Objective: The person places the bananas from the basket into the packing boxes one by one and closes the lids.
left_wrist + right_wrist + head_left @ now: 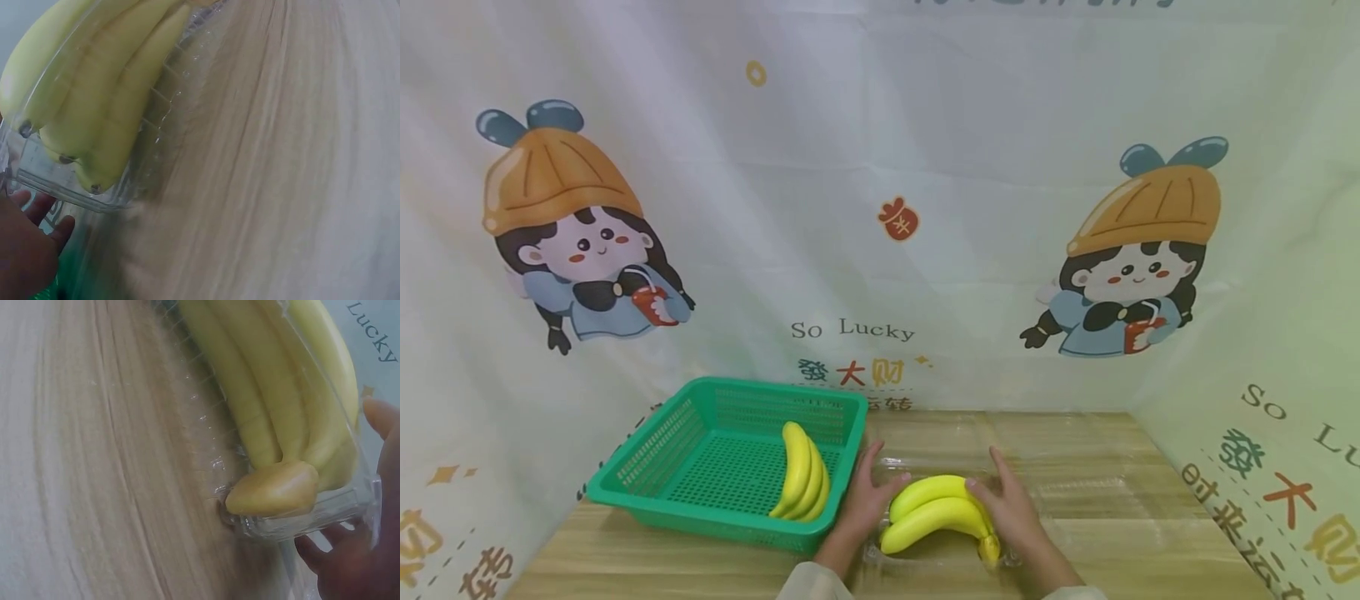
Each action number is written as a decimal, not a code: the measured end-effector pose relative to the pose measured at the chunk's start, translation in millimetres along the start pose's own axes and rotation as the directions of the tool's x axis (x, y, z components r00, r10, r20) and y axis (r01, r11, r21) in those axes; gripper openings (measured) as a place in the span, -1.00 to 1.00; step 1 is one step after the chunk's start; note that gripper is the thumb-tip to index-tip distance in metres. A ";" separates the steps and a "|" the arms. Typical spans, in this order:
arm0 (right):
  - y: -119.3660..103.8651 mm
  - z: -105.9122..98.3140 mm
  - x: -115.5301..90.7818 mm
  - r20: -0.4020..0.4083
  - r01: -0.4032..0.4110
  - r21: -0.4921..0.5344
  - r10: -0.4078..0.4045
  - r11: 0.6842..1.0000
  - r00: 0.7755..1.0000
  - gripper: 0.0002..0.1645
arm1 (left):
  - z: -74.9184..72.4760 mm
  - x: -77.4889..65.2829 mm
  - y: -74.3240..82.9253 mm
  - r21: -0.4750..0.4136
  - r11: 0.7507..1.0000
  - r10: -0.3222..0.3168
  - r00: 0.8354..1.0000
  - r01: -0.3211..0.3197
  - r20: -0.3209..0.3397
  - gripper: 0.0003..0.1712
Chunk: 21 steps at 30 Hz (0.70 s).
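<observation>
A bunch of yellow bananas (936, 517) lies in a clear plastic box (112, 203) on the table, its stem (272, 490) toward the right end. My left hand (867, 504) grips the box's left end, the thumb reaching in over the bananas. At the opposite end my right hand (1015, 512) holds the box, its thumb also over the fruit. Fingertips show at the box's ends in both wrist views; part of each hand is out of frame there. Left of my left hand, a second banana bunch (805, 475) rests inside a green basket (640, 504).
More clear plastic packaging (1082, 483) lies on the wooden table (1157, 550) to the right, its outline hard to make out. A pale printed curtain (955, 292) stands behind the table and on both sides.
</observation>
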State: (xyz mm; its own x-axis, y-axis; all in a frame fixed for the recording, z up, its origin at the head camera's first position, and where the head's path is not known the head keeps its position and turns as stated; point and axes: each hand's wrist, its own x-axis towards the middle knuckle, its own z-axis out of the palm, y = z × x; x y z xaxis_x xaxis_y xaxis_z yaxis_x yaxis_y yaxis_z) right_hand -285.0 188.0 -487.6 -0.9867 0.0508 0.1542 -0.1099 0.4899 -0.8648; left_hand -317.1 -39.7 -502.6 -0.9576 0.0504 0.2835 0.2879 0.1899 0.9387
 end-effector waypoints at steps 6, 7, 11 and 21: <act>-0.5 1.4 0.1 -0.008 0.031 -0.009 -0.031 0.999 0.999 -0.10 | 1.9 0.3 -1.6 -0.011 0.999 0.039 0.998 -0.040 -0.045 -0.22; -0.4 1.7 0.2 -0.011 0.029 -0.012 -0.029 1.000 1.000 -0.10 | 2.1 0.3 -1.2 -0.016 0.999 0.043 0.997 -0.044 -0.057 -0.22; 0.5 1.9 0.1 -0.020 0.012 -0.028 -0.013 1.000 1.000 -0.09 | 2.8 0.2 -0.7 -0.029 0.998 0.053 0.994 -0.056 -0.093 -0.18; 0.7 3.7 -0.4 -0.029 0.046 -0.027 -0.046 0.999 0.999 -0.07 | 2.0 5.7 -7.0 0.018 0.992 0.122 0.991 -0.122 -0.053 -0.14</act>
State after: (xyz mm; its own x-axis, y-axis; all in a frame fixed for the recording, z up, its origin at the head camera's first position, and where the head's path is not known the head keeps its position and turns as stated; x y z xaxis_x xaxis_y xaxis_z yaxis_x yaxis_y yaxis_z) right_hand -285.1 185.1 -490.0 -0.9767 0.0533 0.2078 -0.1514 0.5150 -0.8437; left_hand -324.6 -38.8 -507.9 -0.9135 0.0214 0.4063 0.4021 0.2002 0.8935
